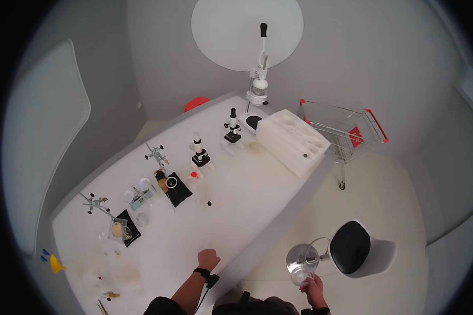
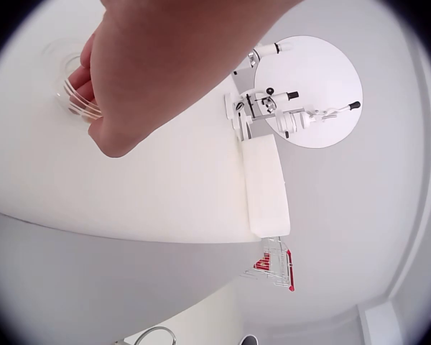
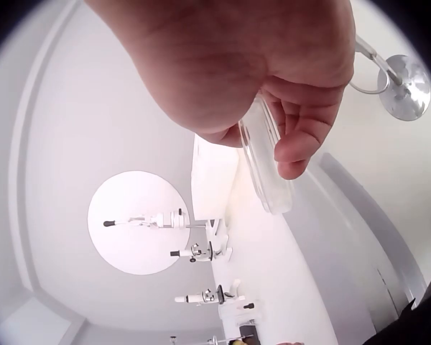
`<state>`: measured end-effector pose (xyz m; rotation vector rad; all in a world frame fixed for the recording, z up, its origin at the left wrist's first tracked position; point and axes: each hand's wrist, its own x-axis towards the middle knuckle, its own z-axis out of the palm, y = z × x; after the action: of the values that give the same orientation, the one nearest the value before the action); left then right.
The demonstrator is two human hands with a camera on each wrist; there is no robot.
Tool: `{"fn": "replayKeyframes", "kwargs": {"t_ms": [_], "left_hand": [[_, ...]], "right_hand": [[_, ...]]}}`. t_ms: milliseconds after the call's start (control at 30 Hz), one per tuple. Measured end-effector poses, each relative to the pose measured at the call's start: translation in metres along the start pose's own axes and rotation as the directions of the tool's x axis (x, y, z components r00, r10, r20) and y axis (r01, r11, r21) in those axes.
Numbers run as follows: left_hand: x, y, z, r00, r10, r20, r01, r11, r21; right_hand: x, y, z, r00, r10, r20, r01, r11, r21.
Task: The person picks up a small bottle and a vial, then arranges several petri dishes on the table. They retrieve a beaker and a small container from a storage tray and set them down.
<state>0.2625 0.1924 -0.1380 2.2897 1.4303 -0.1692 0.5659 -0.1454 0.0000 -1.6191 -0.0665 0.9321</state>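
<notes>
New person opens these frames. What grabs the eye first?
First, the right hand holding a clear glass vessel out past the table edge, beside the black stool. Next, the long white table, with microscopes along it and a tall lever press at its far end. The left hand is curled on a clear dish by the near edge.
</notes>
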Motion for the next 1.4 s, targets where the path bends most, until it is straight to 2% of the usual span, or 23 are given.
{"fn": "replayKeyframes", "kwargs": {"t_ms": [100, 167, 200, 267, 333, 367, 467, 500, 600, 633, 700, 800, 833, 900, 933, 1033, 1100, 1233, 1300, 1400], "left_hand": [[0.018, 0.009, 0.007, 0.999, 0.010, -0.032, -0.009, 1.000, 0.016], [0.024, 0.015, 0.013, 0.994, 0.039, -0.099, -0.029, 0.994, 0.104], [0.025, 0.020, 0.010, 0.995, 0.015, -0.098, -0.006, 0.996, 0.094], [0.022, 0.028, 0.005, 0.996, -0.033, -0.082, 0.048, 0.980, 0.191], [0.023, 0.031, 0.006, 0.992, -0.084, -0.089, 0.099, 0.978, 0.182], [0.024, 0.033, 0.006, 0.989, -0.107, -0.102, 0.125, 0.975, 0.183], [0.027, 0.043, 0.005, 0.966, -0.242, -0.089, 0.254, 0.953, 0.166], [0.026, 0.049, 0.004, 0.953, -0.289, -0.092, 0.301, 0.941, 0.155], [0.013, 0.069, -0.006, 0.905, -0.410, -0.115, 0.425, 0.887, 0.183], [0.008, 0.078, -0.011, 0.873, -0.467, -0.139, 0.484, 0.865, 0.131], [-0.003, 0.098, -0.016, 0.826, -0.543, -0.149, 0.557, 0.827, 0.073], [-0.027, 0.124, -0.012, 0.680, -0.714, -0.168, 0.713, 0.697, -0.077], [-0.037, 0.130, -0.004, 0.664, -0.730, -0.160, 0.729, 0.680, -0.078], [-0.058, 0.143, 0.013, 0.572, -0.804, -0.163, 0.795, 0.592, -0.130], [-0.067, 0.149, 0.020, 0.534, -0.839, -0.104, 0.827, 0.544, -0.146], [-0.095, 0.169, 0.045, 0.469, -0.880, -0.073, 0.858, 0.473, -0.201], [-0.105, 0.182, 0.055, 0.431, -0.901, -0.051, 0.876, 0.431, -0.217], [-0.114, 0.195, 0.062, 0.410, -0.912, 0.013, 0.882, 0.393, -0.259], [-0.111, 0.196, 0.062, 0.421, -0.907, 0.012, 0.871, 0.401, -0.283], [-0.100, 0.187, 0.053, 0.461, -0.887, -0.010, 0.844, 0.442, -0.305]], "right_hand": [[0.058, -0.006, 0.023, 0.997, 0.026, 0.069, -0.022, 0.998, -0.063], [0.096, -0.012, 0.040, 0.988, 0.060, 0.139, -0.044, 0.992, -0.114], [0.115, -0.012, 0.049, 0.979, 0.056, 0.197, -0.023, 0.986, -0.166], [0.153, -0.015, 0.067, 0.959, 0.071, 0.273, -0.005, 0.972, -0.234], [0.189, -0.023, 0.089, 0.913, 0.070, 0.401, 0.097, 0.920, -0.380], [0.205, -0.026, 0.101, 0.901, 0.086, 0.425, 0.099, 0.914, -0.394], [0.257, -0.035, 0.140, 0.820, 0.039, 0.571, 0.313, 0.804, -0.505], [0.272, -0.046, 0.154, 0.795, 0.063, 0.603, 0.325, 0.796, -0.511], [0.318, -0.058, 0.192, 0.700, 0.121, 0.704, 0.502, 0.617, -0.606], [0.336, -0.054, 0.200, 0.682, 0.147, 0.717, 0.501, 0.620, -0.604], [0.367, -0.064, 0.223, 0.552, 0.128, 0.824, 0.638, 0.572, -0.515], [0.388, -0.091, 0.269, 0.536, 0.210, 0.818, 0.601, 0.585, -0.544], [0.398, -0.092, 0.280, 0.521, 0.229, 0.822, 0.602, 0.584, -0.545], [0.417, -0.085, 0.306, 0.499, 0.209, 0.841, 0.625, 0.586, -0.516], [0.423, -0.080, 0.315, 0.487, 0.226, 0.844, 0.625, 0.584, -0.517], [0.431, -0.070, 0.336, 0.474, 0.302, 0.827, 0.558, 0.624, -0.547], [0.427, -0.060, 0.342, 0.467, 0.283, 0.838, 0.549, 0.650, -0.526], [0.427, -0.038, 0.339, 0.403, 0.346, 0.847, 0.603, 0.596, -0.530], [0.446, 0.011, 0.323, 0.363, 0.008, 0.932, 0.828, 0.455, -0.327], [0.443, 0.023, 0.314, 0.370, -0.057, 0.927, 0.852, 0.419, -0.314]]}}
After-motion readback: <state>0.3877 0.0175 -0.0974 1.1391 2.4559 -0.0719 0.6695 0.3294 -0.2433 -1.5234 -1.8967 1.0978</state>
